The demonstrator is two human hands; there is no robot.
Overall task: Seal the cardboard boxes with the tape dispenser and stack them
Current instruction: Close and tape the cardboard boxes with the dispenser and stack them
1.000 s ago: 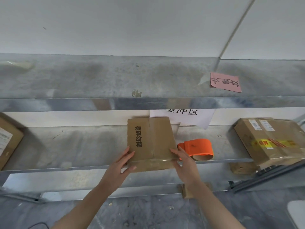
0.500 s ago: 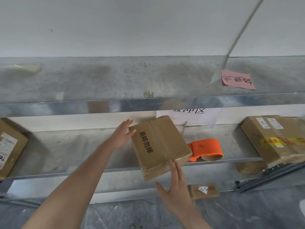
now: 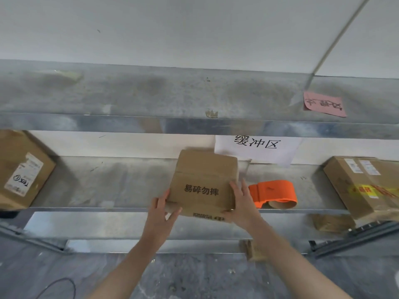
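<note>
A small brown cardboard box with black printed characters sits at the front edge of the middle metal shelf, its near end past the edge. My left hand grips its near left corner and my right hand holds its right side. Just right of the box lies the orange tape dispenser on the shelf, a short way from my right hand.
A larger taped box lies at the shelf's right end, another labelled box at its left end. A white paper sign hangs behind, a pink note lies on the upper shelf. Small boxes sit lower right.
The box has been turned about a quarter turn, so the printed characters now read upright toward me. My left hand came from the box's far side to its near left corner, my right hand to its right side.
</note>
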